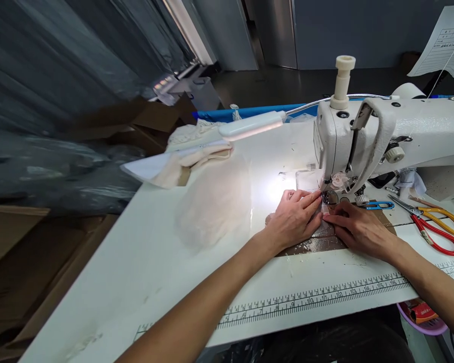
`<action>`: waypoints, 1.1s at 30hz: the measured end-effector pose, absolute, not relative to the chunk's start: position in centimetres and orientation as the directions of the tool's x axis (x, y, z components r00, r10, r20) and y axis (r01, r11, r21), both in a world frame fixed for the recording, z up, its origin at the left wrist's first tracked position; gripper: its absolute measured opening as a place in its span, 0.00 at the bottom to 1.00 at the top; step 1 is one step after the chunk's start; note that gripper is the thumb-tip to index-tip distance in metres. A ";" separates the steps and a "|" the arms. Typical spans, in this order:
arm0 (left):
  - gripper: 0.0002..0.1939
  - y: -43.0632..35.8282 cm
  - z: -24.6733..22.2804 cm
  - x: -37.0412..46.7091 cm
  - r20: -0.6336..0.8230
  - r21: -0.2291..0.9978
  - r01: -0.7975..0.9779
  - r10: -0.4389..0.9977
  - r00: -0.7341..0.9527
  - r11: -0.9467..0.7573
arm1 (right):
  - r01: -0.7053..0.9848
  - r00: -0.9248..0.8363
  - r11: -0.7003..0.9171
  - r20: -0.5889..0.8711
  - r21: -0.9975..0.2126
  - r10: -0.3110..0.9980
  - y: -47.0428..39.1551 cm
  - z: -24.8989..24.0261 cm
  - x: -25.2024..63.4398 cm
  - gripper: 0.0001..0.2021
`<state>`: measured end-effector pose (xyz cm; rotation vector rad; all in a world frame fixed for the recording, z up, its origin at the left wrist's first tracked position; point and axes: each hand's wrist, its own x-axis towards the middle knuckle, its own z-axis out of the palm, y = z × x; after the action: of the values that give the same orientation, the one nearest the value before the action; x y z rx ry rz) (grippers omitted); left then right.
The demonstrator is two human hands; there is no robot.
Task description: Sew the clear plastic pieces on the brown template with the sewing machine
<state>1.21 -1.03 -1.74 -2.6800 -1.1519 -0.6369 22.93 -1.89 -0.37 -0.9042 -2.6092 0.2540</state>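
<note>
A white sewing machine (419, 126) stands at the right, its needle area lit by a lamp. My left hand (297, 217) lies flat beside the presser foot, fingers stretched out over a small piece of sheer pale fabric (324, 229). To the right of the needle, my right hand (357, 227) has its fingers bent, with thumb and index finger together at the fabric's edge. Both hands rest over a brown taped patch (310, 246) on the table. My fingers partly hide the fabric and the stitching point.
Blue thread snips (378, 205) and scissors (435, 227) with red and yellow handles lie right of my right hand. Sheer fabric (215, 206) and folded cream cloth (208, 155) lie left. A lamp (253, 126) hangs over the table (151, 257). Cardboard boxes (22, 252) stand beyond its left edge.
</note>
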 end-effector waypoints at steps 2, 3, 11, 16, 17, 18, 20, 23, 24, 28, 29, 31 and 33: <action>0.18 -1.1 -1.8 1.3 0.439 0.009 0.725 0.654 0.616 -0.689 | 0.561 -0.719 0.768 0.277 -0.310 0.637 -1.8 -0.5 23.0 0.18; 0.18 -1.1 -1.8 1.3 0.437 0.004 0.725 0.653 0.618 -0.689 | 0.562 -0.717 0.763 0.273 -0.320 0.642 -1.8 -0.6 23.1 0.18; 0.14 -1.1 -1.0 0.9 0.556 0.000 0.702 0.583 0.592 -0.713 | 0.593 -0.692 0.714 0.217 -0.373 0.688 -1.7 -0.2 23.1 0.18; 0.06 -1.4 -0.2 0.9 0.665 -0.002 0.571 0.425 0.614 -0.821 | 0.608 -0.675 0.696 0.212 -0.383 0.707 -1.8 0.0 23.1 0.17; 0.07 -1.5 -0.2 0.9 0.655 0.005 0.535 0.407 0.637 -0.845 | 0.610 -0.672 0.693 0.213 -0.386 0.710 -1.8 0.0 23.1 0.17; 0.08 -1.6 -0.2 1.0 0.641 0.013 0.507 0.396 0.657 -0.862 | 0.612 -0.667 0.687 0.211 -0.391 0.714 -1.8 0.0 23.1 0.17; 0.09 -1.7 -0.2 1.0 0.613 0.025 0.477 0.390 0.687 -0.878 | 0.619 -0.657 0.671 0.200 -0.407 0.727 -1.8 0.0 23.1 0.17; 0.10 -1.7 -0.4 1.0 0.576 0.043 0.464 0.401 0.712 -0.885 | 0.628 -0.646 0.649 0.178 -0.429 0.742 -1.9 0.1 23.1 0.17; 0.10 -1.7 -0.5 1.0 0.563 0.051 0.461 0.407 0.719 -0.886 | 0.628 -0.646 0.646 0.173 -0.434 0.744 -1.9 0.2 23.1 0.17; 0.11 -1.7 -0.6 0.8 0.524 0.057 0.452 0.412 0.745 -0.890 | 0.619 -0.652 0.653 0.177 -0.437 0.737 -1.9 0.2 23.1 0.17; 0.11 -1.7 -0.5 0.8 0.520 0.050 0.451 0.409 0.750 -0.891 | 0.615 -0.656 0.658 0.182 -0.435 0.733 -1.9 0.1 23.1 0.17; 0.11 -1.7 -0.4 0.8 0.517 0.034 0.446 0.398 0.758 -0.894 | 0.608 -0.660 0.665 0.190 -0.433 0.727 -1.9 0.1 23.2 0.16; 0.12 -1.7 -0.3 0.8 0.523 0.023 0.436 0.383 0.762 -0.900 | 0.604 -0.661 0.668 0.195 -0.435 0.724 -1.9 0.1 23.2 0.16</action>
<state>0.82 -1.75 -0.29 -2.8540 -0.6653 -0.8143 23.25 -1.90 0.12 -1.0482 -2.5326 0.4779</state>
